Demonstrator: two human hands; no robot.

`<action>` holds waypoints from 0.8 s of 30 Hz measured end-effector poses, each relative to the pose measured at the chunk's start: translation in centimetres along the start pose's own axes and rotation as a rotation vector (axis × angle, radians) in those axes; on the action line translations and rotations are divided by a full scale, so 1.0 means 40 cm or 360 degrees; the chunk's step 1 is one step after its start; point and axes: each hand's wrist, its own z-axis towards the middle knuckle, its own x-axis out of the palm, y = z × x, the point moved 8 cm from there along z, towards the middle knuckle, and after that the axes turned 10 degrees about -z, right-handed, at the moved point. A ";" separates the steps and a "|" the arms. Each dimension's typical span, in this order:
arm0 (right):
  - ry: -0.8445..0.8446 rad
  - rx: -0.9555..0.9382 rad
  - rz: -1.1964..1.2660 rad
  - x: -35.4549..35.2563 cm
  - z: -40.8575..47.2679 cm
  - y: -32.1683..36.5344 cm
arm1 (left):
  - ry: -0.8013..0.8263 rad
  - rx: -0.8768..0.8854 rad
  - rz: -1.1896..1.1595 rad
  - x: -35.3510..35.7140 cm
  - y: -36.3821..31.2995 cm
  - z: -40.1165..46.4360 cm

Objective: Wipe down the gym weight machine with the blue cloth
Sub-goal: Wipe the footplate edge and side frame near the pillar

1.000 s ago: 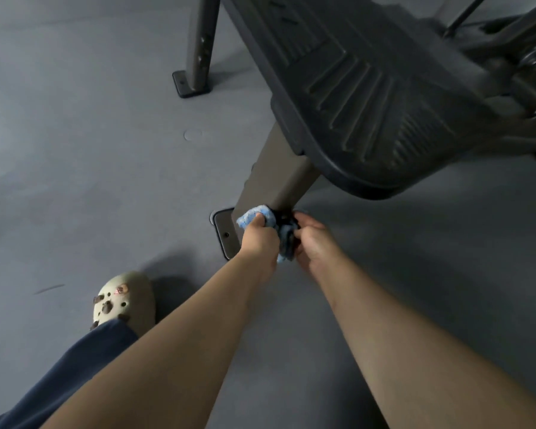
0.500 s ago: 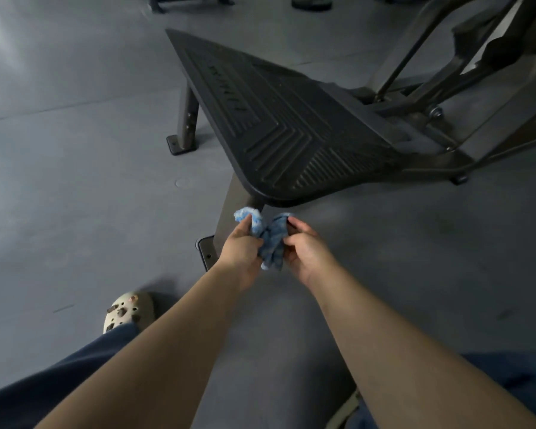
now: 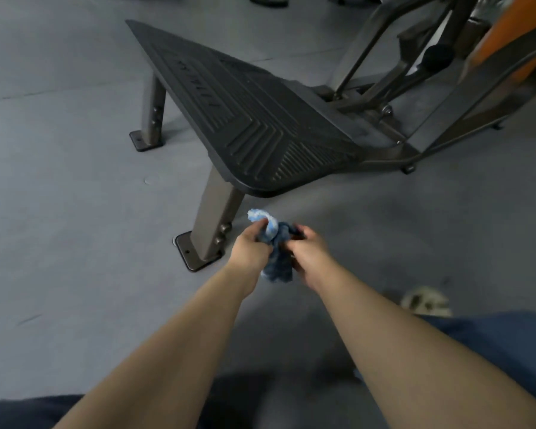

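Shoe (image 3: 427, 301) blurred beyond detail; weight machine (image 3: 415, 72) frame cut off by top and right edges.

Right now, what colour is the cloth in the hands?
Blue cloth, mottled light and dark, seen best in the head view.

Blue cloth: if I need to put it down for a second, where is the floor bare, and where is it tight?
Both hands, left hand and right hand, grip the blue cloth. Bare floor lies left of the near leg, and right of the hands below the footplate. Crowded: the frame bars behind the plate.
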 end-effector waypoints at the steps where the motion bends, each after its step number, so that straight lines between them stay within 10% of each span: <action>1: -0.0062 -0.0033 -0.0027 -0.015 0.004 0.006 | -0.0005 0.0007 -0.0011 0.010 0.005 0.010; 24: -0.0005 -0.0372 -0.0538 -0.512 0.495 0.188 | -0.0364 0.0062 0.0049 0.613 0.001 0.402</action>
